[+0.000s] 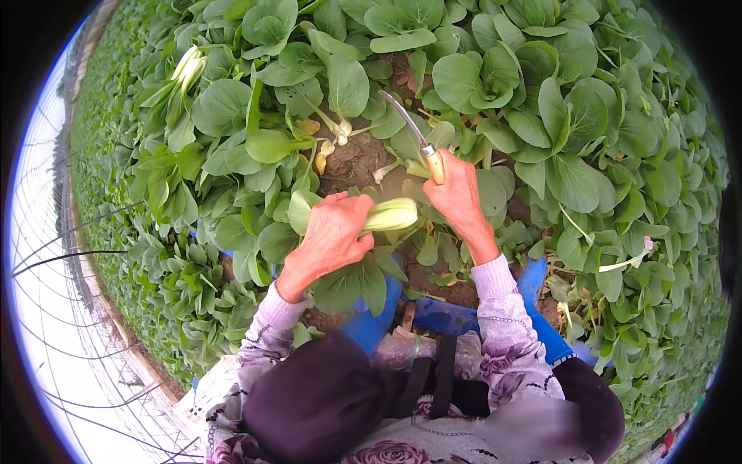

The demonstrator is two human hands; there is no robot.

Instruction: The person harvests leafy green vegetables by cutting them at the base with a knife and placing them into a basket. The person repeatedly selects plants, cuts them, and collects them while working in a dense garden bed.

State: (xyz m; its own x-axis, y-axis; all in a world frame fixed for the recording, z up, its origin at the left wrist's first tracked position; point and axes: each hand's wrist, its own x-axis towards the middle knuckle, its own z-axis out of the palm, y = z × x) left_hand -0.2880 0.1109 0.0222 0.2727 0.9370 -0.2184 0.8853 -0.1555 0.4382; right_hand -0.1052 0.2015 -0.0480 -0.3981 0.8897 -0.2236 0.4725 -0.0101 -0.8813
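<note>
My left hand (pixel 333 235) is closed around a head of bok choy (pixel 393 214). Its pale, trimmed base points right, and its green leaves stick out to the left of the fist. In my right hand (pixel 458 191) is a sickle (pixel 432 156) with a light wooden handle. The narrow curved blade rises up and to the left over the leaves, apart from the bok choy. Between and beyond the hands is a patch of brown soil (pixel 356 159), where a cut stub (pixel 387 171) and loose yellowed leaves lie.
Dense bok choy plants (pixel 574 127) surround me ahead and on both sides. A cut head (pixel 188 69) rests on leaves at the upper left. Blue boots (pixel 371 325) are below my arms. At the far left runs a netted greenhouse wall (pixel 64 325).
</note>
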